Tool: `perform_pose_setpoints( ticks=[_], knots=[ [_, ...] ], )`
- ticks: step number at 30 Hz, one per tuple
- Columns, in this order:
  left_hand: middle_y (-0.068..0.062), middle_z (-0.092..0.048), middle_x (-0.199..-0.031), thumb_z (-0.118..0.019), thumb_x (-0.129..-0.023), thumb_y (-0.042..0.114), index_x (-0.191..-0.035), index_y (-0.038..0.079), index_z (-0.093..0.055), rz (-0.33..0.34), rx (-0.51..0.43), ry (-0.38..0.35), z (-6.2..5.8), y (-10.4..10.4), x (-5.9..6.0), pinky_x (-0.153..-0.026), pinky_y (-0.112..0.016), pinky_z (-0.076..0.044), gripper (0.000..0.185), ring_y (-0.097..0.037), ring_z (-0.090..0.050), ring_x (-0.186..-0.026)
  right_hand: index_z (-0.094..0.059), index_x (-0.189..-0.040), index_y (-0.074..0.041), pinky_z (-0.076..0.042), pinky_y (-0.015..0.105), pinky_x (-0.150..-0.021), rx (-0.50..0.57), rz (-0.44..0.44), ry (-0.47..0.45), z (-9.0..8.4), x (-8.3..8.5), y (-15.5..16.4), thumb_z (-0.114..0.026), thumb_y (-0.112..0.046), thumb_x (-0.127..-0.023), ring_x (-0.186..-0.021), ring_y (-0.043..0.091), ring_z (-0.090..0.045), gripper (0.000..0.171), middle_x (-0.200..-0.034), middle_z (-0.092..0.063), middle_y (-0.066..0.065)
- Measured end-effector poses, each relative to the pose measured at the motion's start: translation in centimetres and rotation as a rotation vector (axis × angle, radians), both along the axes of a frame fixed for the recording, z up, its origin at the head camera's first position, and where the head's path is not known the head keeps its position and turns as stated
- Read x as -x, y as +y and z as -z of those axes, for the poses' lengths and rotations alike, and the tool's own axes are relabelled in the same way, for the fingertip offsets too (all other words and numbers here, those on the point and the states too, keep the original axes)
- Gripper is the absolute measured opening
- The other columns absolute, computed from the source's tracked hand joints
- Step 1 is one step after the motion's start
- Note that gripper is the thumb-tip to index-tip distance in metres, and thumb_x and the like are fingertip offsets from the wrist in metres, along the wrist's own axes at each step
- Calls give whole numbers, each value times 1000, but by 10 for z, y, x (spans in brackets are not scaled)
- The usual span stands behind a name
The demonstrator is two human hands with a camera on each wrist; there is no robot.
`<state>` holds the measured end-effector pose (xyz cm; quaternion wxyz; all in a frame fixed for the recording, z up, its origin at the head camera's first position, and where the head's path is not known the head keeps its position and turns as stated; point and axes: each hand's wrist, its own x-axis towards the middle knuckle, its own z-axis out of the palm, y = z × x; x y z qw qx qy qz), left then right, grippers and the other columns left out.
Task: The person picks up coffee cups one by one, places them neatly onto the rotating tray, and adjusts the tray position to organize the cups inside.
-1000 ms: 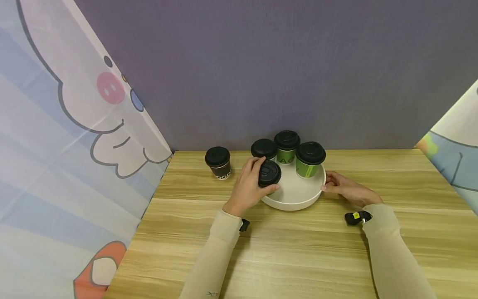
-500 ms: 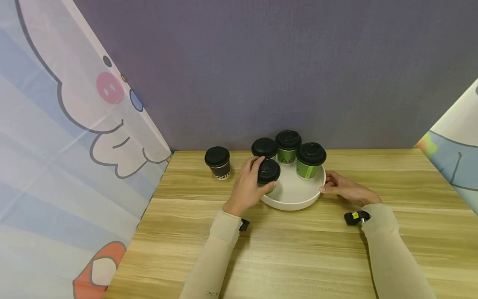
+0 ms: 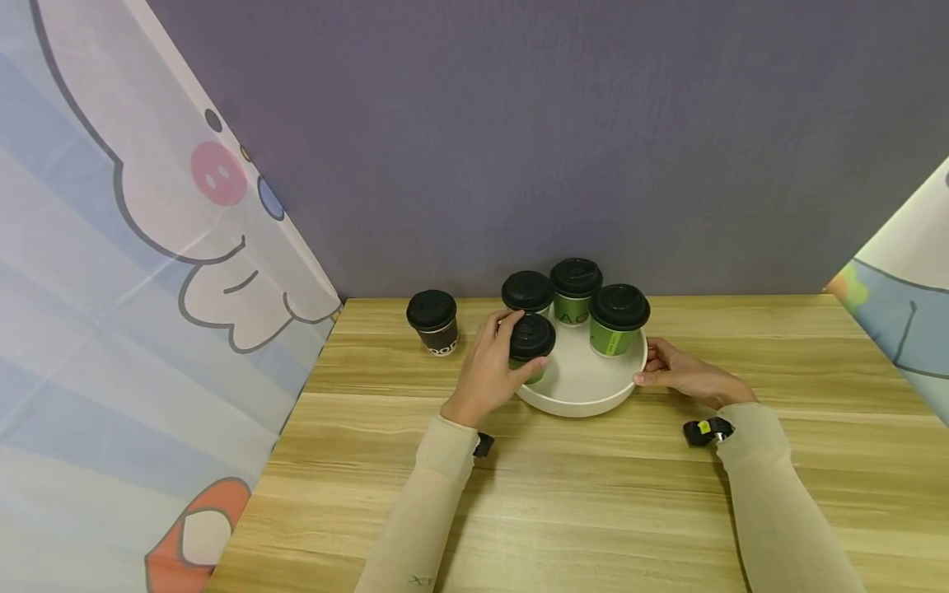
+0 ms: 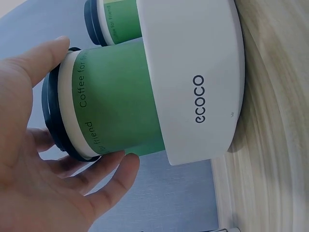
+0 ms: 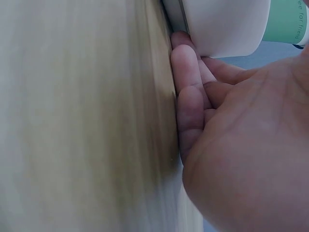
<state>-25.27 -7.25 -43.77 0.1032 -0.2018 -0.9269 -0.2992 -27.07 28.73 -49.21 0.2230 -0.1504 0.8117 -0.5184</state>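
Note:
A white round tray (image 3: 586,395) marked "ecoco" (image 4: 203,72) sits on the wooden table. My left hand (image 3: 516,349) grips a green paper cup (image 3: 530,352) with a black lid at the tray's front left. In the left wrist view the cup (image 4: 120,96) has its base inside the tray, with my fingers (image 4: 113,174) curled round it. Three more lidded cups stand in the tray: one at back left (image 3: 527,291), one at the back (image 3: 575,288), one at the right (image 3: 619,319). My right hand (image 3: 651,367) holds the tray's right wall, its fingers (image 5: 188,96) curled against it on the table.
A black lidded cup (image 3: 432,323) stands on the table (image 3: 593,494) left of the tray. A grey wall runs behind the table. Cartoon-print curtains hang at the left (image 3: 133,288) and right (image 3: 904,288) sides.
My left hand has shifted the green cup slightly left and back at the tray's front left. The right hand has stayed at the tray's right wall.

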Motion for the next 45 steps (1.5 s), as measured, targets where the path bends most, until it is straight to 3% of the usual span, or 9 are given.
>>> perform_pose_setpoints(
  ticks=[7, 11, 18, 25, 31, 38, 40, 42, 45],
  knots=[
    [-9, -40, -156, -68, -94, 56, -158, 15, -38, 13, -58, -9, 0, -5, 2, -115, -50, -43, 82, -29, -45, -143, -14, -157, 6, -48, 20, -87, -13, -2, 12, 1, 1, -1, -67, -19, -99, -106, 16, -52, 82, -125, -49, 21],
    [-11, -48, -148, -58, -101, 54, -153, 12, -44, -15, -109, 44, -1, -12, 6, -114, -51, -43, 69, -30, -50, -137, -17, -155, 7, -47, 20, -87, -18, 0, 19, 0, 1, -3, -69, -19, -97, -105, 17, -51, 83, -122, -49, 21],
    [-17, -59, -133, -58, -105, 31, -139, 6, -59, -152, -195, 150, -5, -33, 14, -106, -54, -45, 41, -36, -54, -124, -13, -157, 5, -48, 20, -88, -22, 3, 9, -2, 3, -4, -71, -21, -96, -108, 19, -52, 87, -127, -47, 24],
    [-18, -54, -135, -67, -99, 21, -135, 8, -62, -301, -253, 188, -5, -61, 21, -102, -54, -48, 38, -37, -48, -126, 0, -160, 4, -49, 21, -88, -42, 6, -8, -2, 3, -5, -73, -23, -95, -110, 21, -53, 100, -132, -46, 27],
    [-21, -46, -147, -70, -97, 21, -137, 9, -61, -400, -225, 221, 3, -82, 26, -110, -60, -39, 43, -41, -39, -135, 0, -160, 4, -48, 21, -87, -39, 1, -1, -2, 2, -6, -73, -22, -95, -109, 21, -53, 101, -131, -47, 26],
    [-15, -33, -164, -70, -98, 28, -150, 14, -52, -414, -119, 132, 10, -91, 28, -116, -65, -29, 57, -43, -31, -145, -1, -160, 4, -47, 20, -88, -45, -9, 19, 1, 3, -4, -71, -22, -97, -110, 20, -52, 98, -131, -46, 25],
    [-14, -28, -167, -70, -98, 31, -153, 16, -48, -419, -88, 98, 13, -91, 29, -115, -68, -30, 61, -44, -30, -147, -3, -160, 5, -48, 23, -93, -69, -9, 38, 1, 3, -3, -65, -24, -101, -115, 25, -51, 91, -133, -46, 26],
    [-13, -23, -170, -70, -98, 33, -156, 17, -44, -421, -64, 74, 15, -91, 30, -113, -71, -30, 65, -44, -28, -148, -2, -161, 6, -47, 37, -104, -91, -5, 44, -1, 2, -2, -56, -29, -107, -127, 37, -47, 84, -142, -41, 31],
    [-12, -20, -171, -71, -98, 33, -157, 13, -41, -423, -61, 62, 17, -90, 31, -112, -72, -31, 70, -44, -27, -149, 2, -162, 5, -30, 63, -118, -112, 18, 5, -3, 0, -1, -41, -40, -111, -148, 53, -24, 80, -162, -20, 35]
  ],
)
